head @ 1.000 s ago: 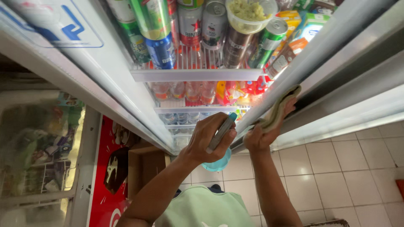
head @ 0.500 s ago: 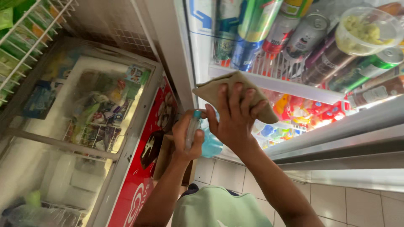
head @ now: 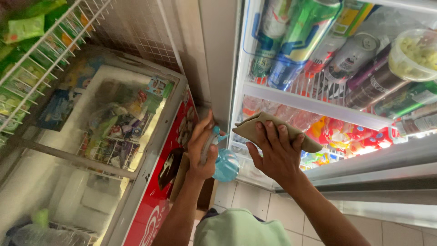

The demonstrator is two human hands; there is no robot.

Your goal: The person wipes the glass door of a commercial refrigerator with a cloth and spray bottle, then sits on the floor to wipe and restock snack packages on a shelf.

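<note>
A person's right hand (head: 273, 155), at centre frame, presses a folded tan cloth (head: 273, 132) flat against the glass door of a drinks fridge (head: 318, 98). The fingers are spread wide over the cloth, which lies under the fingertips and toward the upper frame, its long axis running left to right. Just to the left, the left hand (head: 202, 152) is wrapped around the neck of a pale blue, translucent plastic spray bottle (head: 223, 161), its rounded body hanging below the fist, near the fridge's grey frame. Behind the glass, shiny cans and bottles lie on white wire shelves. At left stands a glass-topped chest freezer (head: 114, 132) with red sides, below a white wire rack of green packets.
</note>
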